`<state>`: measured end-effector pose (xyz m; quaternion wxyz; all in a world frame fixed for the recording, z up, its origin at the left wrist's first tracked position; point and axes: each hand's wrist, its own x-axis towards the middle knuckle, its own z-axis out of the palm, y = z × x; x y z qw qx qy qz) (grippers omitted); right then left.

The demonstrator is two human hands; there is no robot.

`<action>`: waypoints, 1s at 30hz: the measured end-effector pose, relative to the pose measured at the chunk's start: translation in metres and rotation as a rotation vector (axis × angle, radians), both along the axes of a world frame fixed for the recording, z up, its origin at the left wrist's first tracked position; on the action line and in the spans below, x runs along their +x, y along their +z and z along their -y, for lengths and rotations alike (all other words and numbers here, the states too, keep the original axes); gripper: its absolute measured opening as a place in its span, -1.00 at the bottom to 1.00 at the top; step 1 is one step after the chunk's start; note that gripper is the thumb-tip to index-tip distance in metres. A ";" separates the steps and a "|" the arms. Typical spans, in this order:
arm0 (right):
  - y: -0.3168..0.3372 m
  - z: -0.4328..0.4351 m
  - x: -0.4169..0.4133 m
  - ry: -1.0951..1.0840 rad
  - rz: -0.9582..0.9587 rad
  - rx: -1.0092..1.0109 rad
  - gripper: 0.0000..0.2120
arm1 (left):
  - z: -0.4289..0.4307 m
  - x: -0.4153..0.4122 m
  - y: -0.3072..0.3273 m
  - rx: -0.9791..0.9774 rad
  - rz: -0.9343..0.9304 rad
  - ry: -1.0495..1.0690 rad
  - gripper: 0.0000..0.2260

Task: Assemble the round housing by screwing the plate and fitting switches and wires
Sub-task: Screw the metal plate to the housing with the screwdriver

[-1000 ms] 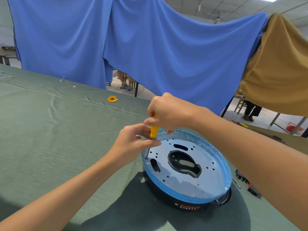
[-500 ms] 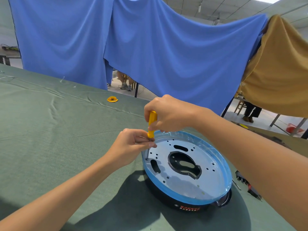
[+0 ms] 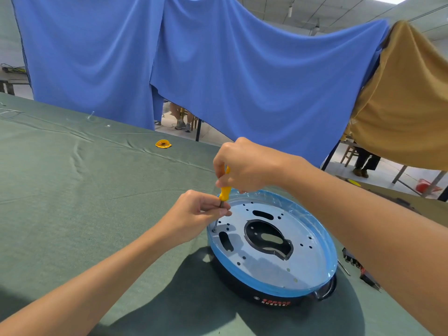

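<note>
A round black housing (image 3: pixel 271 298) with a blue film rim lies upside down on the green cloth, right of centre. A silvery metal plate (image 3: pixel 303 253) with slots and small holes sits inside it. My right hand (image 3: pixel 244 166) grips the yellow handle of a screwdriver (image 3: pixel 225 190) from above. The tool stands nearly upright, its tip at a screw (image 3: pixel 214 230) by the plate's left edge. My left hand (image 3: pixel 194 215) pinches the metal shaft just below the handle.
A small yellow part (image 3: pixel 163 144) lies farther back on the green table (image 3: pixel 72 190). Dark switch parts with wires (image 3: pixel 358 265) lie right of the housing, partly behind my right arm. Blue and tan cloths hang behind the table. Someone's legs show beyond them.
My right hand has turned on the yellow handle and more of the handle now shows. My left hand has slid down to the shaft. The housing has stayed put.
</note>
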<state>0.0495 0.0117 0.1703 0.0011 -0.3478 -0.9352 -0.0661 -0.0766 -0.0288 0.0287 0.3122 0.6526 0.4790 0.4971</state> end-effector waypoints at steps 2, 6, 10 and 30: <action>-0.004 -0.002 -0.001 -0.024 0.028 0.050 -0.67 | 0.000 0.001 -0.001 0.048 -0.012 0.102 -0.83; -0.008 -0.003 -0.002 -0.055 0.039 0.058 -0.62 | -0.002 0.000 -0.004 0.058 -0.002 0.143 -0.80; -0.004 -0.001 0.002 0.010 0.081 -0.020 -0.82 | -0.001 -0.002 -0.004 0.007 0.002 0.036 -0.82; -0.015 0.000 -0.006 -0.119 0.029 0.112 -0.57 | 0.001 -0.010 -0.027 0.037 0.113 0.105 -0.56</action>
